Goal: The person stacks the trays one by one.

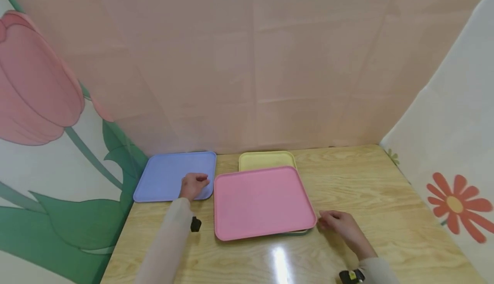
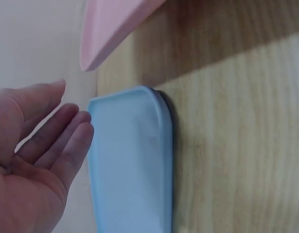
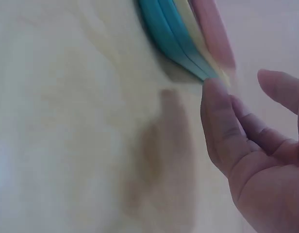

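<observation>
A pink tray (image 1: 262, 202) lies at a slant in the middle, covering part of a yellow tray (image 1: 266, 159). Beneath its front right corner, a green tray edge (image 1: 297, 233) peeks out. My left hand (image 1: 194, 185) hovers over the right side of a blue tray (image 1: 166, 176), holding nothing, fingers loosely bent and thumb apart. The right hand (image 1: 341, 226) is beside the pink tray's right edge, also holding nothing. In the right wrist view its fingertips are right at the corner of stacked teal trays (image 3: 171, 39), with yellow and pink edges above them.
All of this is on a light wooden table (image 1: 347, 181). A plain pinkish cloth wall (image 1: 251, 69) rises behind it. A tulip-printed panel (image 1: 42, 86) borders the left side, and a white panel with a red flower (image 1: 455, 204) the right.
</observation>
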`<state>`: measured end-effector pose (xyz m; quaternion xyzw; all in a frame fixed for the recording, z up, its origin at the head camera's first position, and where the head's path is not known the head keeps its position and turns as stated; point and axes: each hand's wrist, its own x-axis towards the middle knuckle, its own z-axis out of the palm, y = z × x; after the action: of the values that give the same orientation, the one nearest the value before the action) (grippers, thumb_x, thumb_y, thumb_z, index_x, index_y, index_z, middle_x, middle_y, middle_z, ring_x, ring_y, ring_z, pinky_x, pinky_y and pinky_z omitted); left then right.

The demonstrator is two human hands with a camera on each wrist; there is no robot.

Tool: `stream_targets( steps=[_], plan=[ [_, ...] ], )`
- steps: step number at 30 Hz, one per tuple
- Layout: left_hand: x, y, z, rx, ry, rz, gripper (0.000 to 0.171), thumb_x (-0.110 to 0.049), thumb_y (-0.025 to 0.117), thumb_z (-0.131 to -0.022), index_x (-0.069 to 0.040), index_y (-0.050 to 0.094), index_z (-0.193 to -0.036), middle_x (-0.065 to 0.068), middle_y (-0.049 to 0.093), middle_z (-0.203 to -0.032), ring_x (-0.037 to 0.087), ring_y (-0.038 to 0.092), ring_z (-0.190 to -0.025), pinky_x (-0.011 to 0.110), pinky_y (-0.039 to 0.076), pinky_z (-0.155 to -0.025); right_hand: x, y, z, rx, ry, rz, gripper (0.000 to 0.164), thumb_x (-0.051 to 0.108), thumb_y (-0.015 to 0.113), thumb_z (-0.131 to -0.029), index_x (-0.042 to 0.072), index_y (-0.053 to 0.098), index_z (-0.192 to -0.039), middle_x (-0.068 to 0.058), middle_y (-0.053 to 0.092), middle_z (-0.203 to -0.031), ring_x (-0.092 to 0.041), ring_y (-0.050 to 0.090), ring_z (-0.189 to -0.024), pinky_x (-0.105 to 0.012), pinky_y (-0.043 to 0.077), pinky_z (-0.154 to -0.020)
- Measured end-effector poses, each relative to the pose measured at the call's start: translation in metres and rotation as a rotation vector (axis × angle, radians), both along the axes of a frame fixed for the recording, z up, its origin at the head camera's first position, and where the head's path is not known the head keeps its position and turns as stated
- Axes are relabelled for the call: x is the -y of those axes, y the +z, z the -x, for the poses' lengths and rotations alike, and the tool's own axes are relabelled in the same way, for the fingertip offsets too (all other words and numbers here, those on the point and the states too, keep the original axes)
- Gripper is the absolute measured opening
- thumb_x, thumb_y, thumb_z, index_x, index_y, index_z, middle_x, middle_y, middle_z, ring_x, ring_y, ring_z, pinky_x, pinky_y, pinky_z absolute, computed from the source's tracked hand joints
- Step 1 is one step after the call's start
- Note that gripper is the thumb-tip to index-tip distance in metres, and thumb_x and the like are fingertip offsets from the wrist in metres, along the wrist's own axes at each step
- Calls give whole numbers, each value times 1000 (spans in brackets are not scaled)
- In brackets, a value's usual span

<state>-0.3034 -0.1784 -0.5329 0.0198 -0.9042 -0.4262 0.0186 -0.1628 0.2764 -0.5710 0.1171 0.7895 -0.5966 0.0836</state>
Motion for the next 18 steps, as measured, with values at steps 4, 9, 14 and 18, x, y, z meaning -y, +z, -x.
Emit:
stream_targets(
  steps=[4,9,14,18],
  plan=[
    [-7,4,8,40,-53,5,23,-8,73,-91,4,74,-110,18,73,-107,35,66,-105,46,55,-90,8,-7,-12,26,-50,64,35,11,60,-100,-21,61,-113,-19,73,-92,-18,71,-80,-28,60,-73],
    [-12,6,14,104,-98,-2,25,-10,71,-93,3,73,-114,19,71,-113,34,67,-101,43,57,-85,18,-7,-17,26,-107,150,30,6,62,-98,-21,63,-110,-15,72,-87,-15,71,-74,-29,61,-71],
    [-14,2,15,123,-98,-44,21,-5,70,-93,6,73,-110,22,71,-108,29,71,-86,37,59,-74,24,-4,-18,27,-104,188,29,3,60,-98,-23,61,-111,-15,72,-85,-15,70,-72,-30,61,-71],
    [-16,-1,13,134,-87,-90,17,-2,71,-91,6,74,-106,22,72,-102,30,72,-85,35,60,-74,22,-4,-14,31,-110,114,28,6,61,-99,-20,63,-109,-13,72,-83,-14,69,-71,-26,60,-69]
  ],
)
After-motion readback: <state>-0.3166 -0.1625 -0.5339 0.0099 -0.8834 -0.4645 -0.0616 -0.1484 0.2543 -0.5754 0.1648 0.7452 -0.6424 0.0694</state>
